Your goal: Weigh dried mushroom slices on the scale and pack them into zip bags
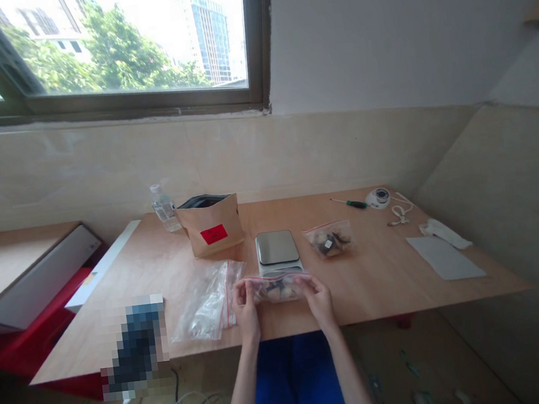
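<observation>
My left hand and my right hand each pinch one end of a small clear zip bag with a red seal strip and dark and pale pieces inside. The bag is held just above the table's near edge, in front of a small digital scale with a steel platform. A second filled zip bag lies to the right of the scale. A stack of empty zip bags lies left of my left hand. A brown paper pouch with a red label stands open behind.
A wooden table carries a water bottle, a green-handled screwdriver, a round white device with a cord, and a grey sheet. A blurred dark object lies at the near left. Cables run on the floor.
</observation>
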The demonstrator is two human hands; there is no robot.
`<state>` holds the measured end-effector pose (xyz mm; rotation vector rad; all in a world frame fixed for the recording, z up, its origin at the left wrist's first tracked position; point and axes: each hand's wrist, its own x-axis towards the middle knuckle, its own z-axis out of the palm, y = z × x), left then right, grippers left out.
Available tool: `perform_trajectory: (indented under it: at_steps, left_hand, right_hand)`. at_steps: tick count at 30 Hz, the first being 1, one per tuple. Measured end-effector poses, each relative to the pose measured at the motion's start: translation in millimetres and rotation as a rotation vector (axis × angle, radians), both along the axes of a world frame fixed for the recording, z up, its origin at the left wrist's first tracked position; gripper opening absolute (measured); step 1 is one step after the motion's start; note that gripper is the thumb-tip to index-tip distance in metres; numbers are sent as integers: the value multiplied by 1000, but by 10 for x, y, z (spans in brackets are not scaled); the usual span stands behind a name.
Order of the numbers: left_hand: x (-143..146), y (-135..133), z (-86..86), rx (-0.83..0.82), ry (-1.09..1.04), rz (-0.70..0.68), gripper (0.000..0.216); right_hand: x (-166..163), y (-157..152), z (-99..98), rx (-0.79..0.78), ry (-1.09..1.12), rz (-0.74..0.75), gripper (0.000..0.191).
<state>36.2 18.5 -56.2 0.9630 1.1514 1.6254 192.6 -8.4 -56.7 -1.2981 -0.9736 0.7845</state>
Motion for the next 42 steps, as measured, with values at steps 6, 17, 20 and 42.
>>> perform_trajectory:
  at_steps: [6, 17, 20, 42]
  left_hand:
    - [-39, 1, -27, 8, 71, -8, 30]
    - [-81, -75, -10, -19, 203, 20, 31]
    - [-145, -92, 43, 14, 300, 0, 29]
    - [-342, -108, 230, 218, 625, -36, 16]
  right_hand:
    - [-4, 13, -43, 24, 34, -141, 42]
    - [92, -48, 80, 67, -67, -117, 32]
    - [132, -53, 107, 35, -107, -113, 33]
    - [246, -150, 237, 146, -616, -252, 22]
